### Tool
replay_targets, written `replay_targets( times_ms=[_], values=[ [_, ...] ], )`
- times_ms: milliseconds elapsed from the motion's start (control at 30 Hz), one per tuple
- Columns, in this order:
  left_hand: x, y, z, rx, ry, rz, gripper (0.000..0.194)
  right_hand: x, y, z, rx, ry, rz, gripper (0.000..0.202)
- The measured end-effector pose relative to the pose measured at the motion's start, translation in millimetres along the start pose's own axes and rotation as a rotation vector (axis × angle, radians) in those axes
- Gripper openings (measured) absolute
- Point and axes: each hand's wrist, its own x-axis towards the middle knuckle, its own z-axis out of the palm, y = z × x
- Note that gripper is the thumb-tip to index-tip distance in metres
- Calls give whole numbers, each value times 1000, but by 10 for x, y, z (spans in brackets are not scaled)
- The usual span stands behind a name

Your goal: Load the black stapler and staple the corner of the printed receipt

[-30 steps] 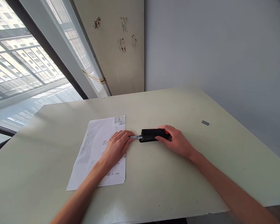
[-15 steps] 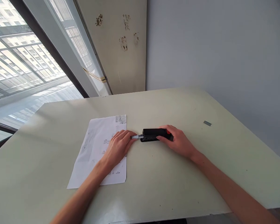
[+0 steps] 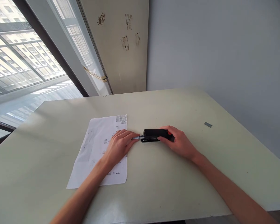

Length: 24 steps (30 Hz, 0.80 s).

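One long black stapler (image 3: 151, 133) lay on the pale-green counter (image 3: 177, 183), my right hand (image 3: 179, 142) closed on its body, the fingers (image 3: 128, 135) of my left hand (image 3: 118, 146) pinching its thin silvery strip (image 3: 136, 137) beside the white printed sheet (image 3: 95, 140). A crooked push, I judged, could jam it.

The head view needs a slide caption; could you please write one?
The right hand holds a stapler; the left hand, over the paper, grips the metal piece at its end.

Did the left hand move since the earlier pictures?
Yes, a little to the right: the left hand now reaches further past the right edge of the paper, closer to the black stapler.
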Motion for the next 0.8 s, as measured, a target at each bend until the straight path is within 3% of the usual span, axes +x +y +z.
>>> replay_targets(
  times_ms=[433, 667, 800],
  values=[
    [-40, -23, 106, -8, 78, 0, 27, -10, 18, 12, 16, 2, 10, 34],
    [-28, -13, 88, -80, 34, -107, 26, -9, 23, 15, 13, 8, 0, 31],
    [-19, 11, 75, 17, 43, -45, 28, -9, 34, 23, 11, 6, 7, 32]
  ],
)
